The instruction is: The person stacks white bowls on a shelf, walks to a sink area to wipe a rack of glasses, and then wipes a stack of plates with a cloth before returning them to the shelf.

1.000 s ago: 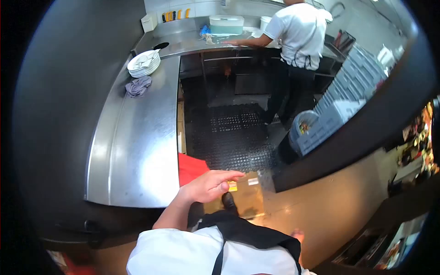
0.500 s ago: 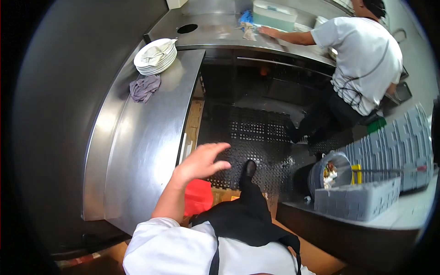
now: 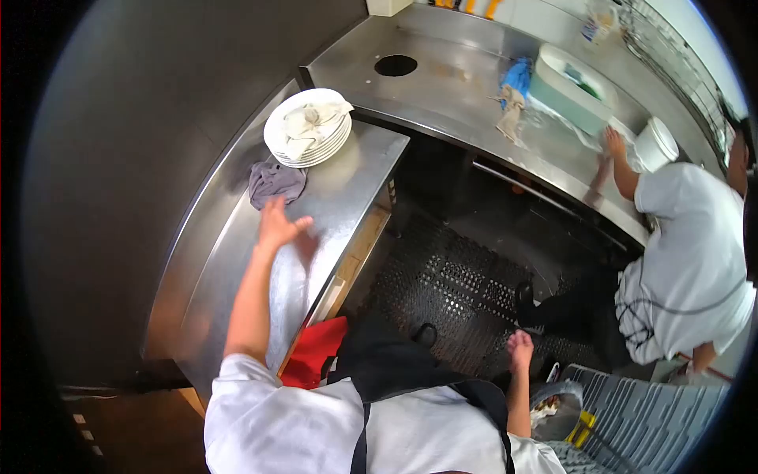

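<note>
My left hand (image 3: pixel 280 227) is stretched over the steel counter (image 3: pixel 237 284), its thumb apart from the fingers and nothing held. Its fingertips are at the near edge of a crumpled purple-grey cloth (image 3: pixel 275 185); whether they touch it I cannot tell. Just beyond the cloth stands a stack of white plates (image 3: pixel 324 148), with a crumpled whitish cloth (image 3: pixel 304 129) on top. Low on the right, my right hand (image 3: pixel 520 348) hangs over the floor mat with its fingers curled in and no object visible in them.
A co-worker in a white shirt (image 3: pixel 691 237) stands at right, one hand by a greenish tub (image 3: pixel 570 88). Blue and beige cloths (image 3: pixel 512 103), a white bucket (image 3: pixel 657 144) and a round hole (image 3: pixel 395 65) are along the back counter. A bin (image 3: pixel 559 411) and grey racks (image 3: pixel 655 415) stand lower right.
My left hand has moved forward over the counter to the purple-grey cloth. My right hand has come into view. The view has turned, and the co-worker appears farther right.
</note>
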`<state>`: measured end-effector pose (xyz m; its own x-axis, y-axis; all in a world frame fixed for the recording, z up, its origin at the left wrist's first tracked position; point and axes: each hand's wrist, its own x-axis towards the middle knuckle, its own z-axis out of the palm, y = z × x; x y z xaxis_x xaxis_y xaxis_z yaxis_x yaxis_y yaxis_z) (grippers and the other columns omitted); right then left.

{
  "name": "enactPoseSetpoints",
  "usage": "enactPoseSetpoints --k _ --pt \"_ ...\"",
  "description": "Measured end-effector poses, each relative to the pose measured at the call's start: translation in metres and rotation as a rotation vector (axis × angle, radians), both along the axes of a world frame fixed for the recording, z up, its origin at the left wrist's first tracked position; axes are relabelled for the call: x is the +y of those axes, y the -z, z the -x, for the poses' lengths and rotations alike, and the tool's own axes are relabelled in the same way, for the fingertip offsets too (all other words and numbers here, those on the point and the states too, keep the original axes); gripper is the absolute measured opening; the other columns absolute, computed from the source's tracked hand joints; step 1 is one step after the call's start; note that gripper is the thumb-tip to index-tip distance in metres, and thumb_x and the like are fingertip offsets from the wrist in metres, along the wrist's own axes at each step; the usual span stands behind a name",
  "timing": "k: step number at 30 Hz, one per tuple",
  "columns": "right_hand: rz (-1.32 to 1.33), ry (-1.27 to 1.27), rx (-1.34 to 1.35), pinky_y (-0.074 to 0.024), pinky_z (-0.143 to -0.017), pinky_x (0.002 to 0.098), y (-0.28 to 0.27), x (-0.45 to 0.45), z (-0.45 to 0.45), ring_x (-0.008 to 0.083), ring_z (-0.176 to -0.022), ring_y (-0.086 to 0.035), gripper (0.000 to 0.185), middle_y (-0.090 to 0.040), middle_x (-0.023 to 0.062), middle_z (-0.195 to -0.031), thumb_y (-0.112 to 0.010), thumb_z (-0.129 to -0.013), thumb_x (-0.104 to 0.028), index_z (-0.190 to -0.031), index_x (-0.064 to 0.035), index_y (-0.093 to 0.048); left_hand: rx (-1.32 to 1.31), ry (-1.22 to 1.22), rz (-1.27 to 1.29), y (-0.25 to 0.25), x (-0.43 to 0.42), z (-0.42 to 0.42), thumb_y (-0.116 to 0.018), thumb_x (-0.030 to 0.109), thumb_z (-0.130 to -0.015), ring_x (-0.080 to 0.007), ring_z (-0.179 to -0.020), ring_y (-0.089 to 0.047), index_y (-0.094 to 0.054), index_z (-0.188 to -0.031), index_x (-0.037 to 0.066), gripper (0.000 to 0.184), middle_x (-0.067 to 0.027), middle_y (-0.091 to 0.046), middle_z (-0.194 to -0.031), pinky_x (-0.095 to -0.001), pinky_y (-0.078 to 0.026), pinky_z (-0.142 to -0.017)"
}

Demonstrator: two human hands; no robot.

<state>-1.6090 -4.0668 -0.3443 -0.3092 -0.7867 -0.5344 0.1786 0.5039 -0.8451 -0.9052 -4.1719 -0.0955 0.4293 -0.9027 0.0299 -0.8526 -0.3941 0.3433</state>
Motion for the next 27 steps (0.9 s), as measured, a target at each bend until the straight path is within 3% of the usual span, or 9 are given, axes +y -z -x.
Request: enactPoseSetpoints --k 3,6,8,10,12,16,21,23,27 --pt "0.015 0.001 0.027 -0.0376 -0.049 0.0194 -0.039 -0.065 -0.012 0.0037 -0.064 -0.05 0.023 -0.058 -0.0034 -0.081 -0.059 -0.1 -0.029 -0.112 -0.0098 -0.059 -0.084 -0.256 -0.135 0.007 -0.051 -0.052 -0.079 0.068 -0.062 -0.0455 -0.145 -0.022 -0.029 -0.152 0.004 0.121 -0.0331 -0.02 -0.156 -0.0526 -0.026 -0.116" --pt "0.107 -0.333 0.157 -0.0361 -0.051 0.024 -0.011 -0.087 -0.002 0.0062 -0.055 -0.044 0.02 -0.052 -0.0035 -0.066 -0.058 -0.098 -0.022 -0.084 -0.0086 -0.06 0.032 -0.361 -0.221 0.023 -0.095 -0.088 -0.072 0.078 -0.06 -0.0429 -0.149 -0.011 -0.017 -0.157 0.018 0.127 -0.0305 -0.009 -0.16 -0.0607 -0.019 -0.116" --pt "0.074 -0.389 0.47 -0.039 -0.051 0.0295 -0.008 -0.091 -0.023 0.0103 -0.055 -0.047 0.029 -0.052 -0.0019 -0.062 -0.065 -0.092 -0.024 -0.071 -0.0096 -0.053 -0.048 -0.385 -0.163 0.016 -0.108 -0.076 -0.075 0.07 -0.065 -0.0428 -0.143 -0.026 -0.044 -0.145 0.013 0.103 -0.0274 -0.026 -0.154 -0.0589 -0.027 -0.112" --pt "-0.251 -0.473 0.716 -0.045 -0.059 0.0308 0.141 -0.07 0.031 0.0129 -0.06 -0.053 0.025 -0.062 0.0041 -0.069 -0.072 -0.089 -0.027 -0.084 -0.0026 -0.068 -0.05 -0.391 -0.026 0.033 -0.098 -0.07 -0.076 0.058 -0.069 -0.0403 -0.136 -0.036 -0.059 -0.131 0.009 0.081 -0.0252 -0.038 -0.147 -0.0554 -0.033 -0.108" --pt "-0.308 -0.512 0.836 -0.0472 -0.065 0.03 0.13 -0.107 -0.02 0.0139 -0.068 -0.057 0.03 -0.066 0.0049 -0.074 -0.072 -0.089 -0.029 -0.092 0.0003 -0.07 -0.026 -0.392 0.106 0.057 -0.088 -0.07 -0.077 0.048 -0.072 -0.0379 -0.13 -0.043 -0.067 -0.118 0.005 0.063 -0.0227 -0.047 -0.14 -0.0514 -0.038 -0.105" --pt "-0.09 -0.673 -0.017 -0.0442 -0.066 0.0266 -0.081 -0.245 -0.207 0.0102 -0.07 -0.055 0.026 -0.062 0.0003 -0.074 -0.066 -0.095 -0.029 -0.098 -0.0036 -0.069 0.286 -0.493 0.446 0.059 -0.057 -0.041 -0.074 0.028 -0.078 -0.0387 -0.1 -0.064 -0.067 -0.111 0.0 0.044 -0.022 -0.068 -0.106 -0.0418 -0.05 -0.09" --pt "0.469 -1.334 -0.244 -0.0462 -0.076 0.0297 -0.268 -0.349 -0.383 0.0133 -0.072 -0.057 0.039 -0.058 0.0034 -0.074 -0.063 -0.095 -0.039 -0.097 -0.0003 -0.061 0.75 -0.627 0.723 0.043 -0.007 0.017 -0.068 0.017 -0.087 -0.0204 -0.089 -0.068 -0.067 -0.105 -0.003 0.027 -0.0136 -0.072 -0.095 -0.0338 -0.052 -0.082" --pt "0.763 -1.556 0.054 -0.0502 -0.082 0.0307 -0.295 -0.398 -0.451 0.0156 -0.088 -0.062 0.035 -0.065 0.0068 -0.095 -0.069 -0.077 -0.007 -0.111 0.0005 -0.063 0.775 -0.669 0.697 0.026 0.017 0.052 -0.066 0.011 -0.089 -0.0178 -0.088 -0.066 -0.066 -0.105 -0.005 0.023 -0.0106 -0.071 -0.093 -0.0325 -0.051 -0.082" --pt "1.298 -1.472 0.6 -0.0388 -0.108 0.0448 -0.328 -0.436 -0.644 0.0422 -0.131 -0.046 0.089 -0.048 0.0267 -0.14 -0.082 -0.072 -0.039 -0.145 -0.0085 -0.041 0.85 -0.954 0.886 0.007 0.063 0.133 -0.062 0.01 -0.089 -0.0179 -0.092 -0.064 -0.065 -0.108 -0.005 0.024 -0.0081 -0.069 -0.098 -0.032 -0.05 -0.086"
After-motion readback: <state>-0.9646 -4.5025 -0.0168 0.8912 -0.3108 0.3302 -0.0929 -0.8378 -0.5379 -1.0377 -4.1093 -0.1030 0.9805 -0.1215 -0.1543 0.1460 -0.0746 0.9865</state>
